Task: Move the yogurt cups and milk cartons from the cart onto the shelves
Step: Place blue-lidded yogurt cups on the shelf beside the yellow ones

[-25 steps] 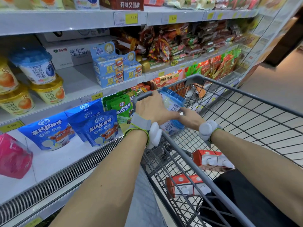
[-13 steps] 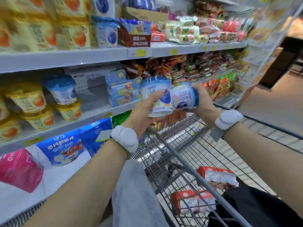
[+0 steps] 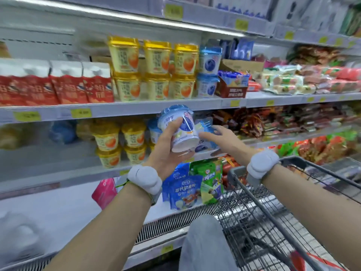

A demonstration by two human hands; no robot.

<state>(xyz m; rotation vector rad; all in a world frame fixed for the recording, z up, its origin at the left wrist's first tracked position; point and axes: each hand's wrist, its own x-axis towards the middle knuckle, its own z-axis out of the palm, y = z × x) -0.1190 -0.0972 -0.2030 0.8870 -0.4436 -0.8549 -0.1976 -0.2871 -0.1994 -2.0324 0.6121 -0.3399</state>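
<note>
My left hand [image 3: 166,153] grips a white and blue blueberry yogurt cup [image 3: 176,126], held upright in front of the middle shelf. Right beside it, my right hand [image 3: 221,138] is closed on a second blue yogurt cup [image 3: 204,146], tilted on its side and partly hidden by the first cup and my fingers. The two cups touch. The wire cart [image 3: 254,194] stands at lower right, with a red milk carton [image 3: 314,264] showing at its bottom edge. Two matching blue cups [image 3: 209,75] are stacked on the shelf above, beside yellow yogurt cups [image 3: 156,71].
Red milk cartons [image 3: 58,87] fill the upper shelf's left side. More yellow cups [image 3: 121,143] stand on the middle shelf, with a bare stretch to their left. Blue and green snack bags [image 3: 187,190] lean on the bottom shelf. Packaged meats line the right shelves.
Both hands have risen from inside the cart, each with a blue yogurt cup, up to the middle shelf's height. My view has tilted upward along the shelves.
</note>
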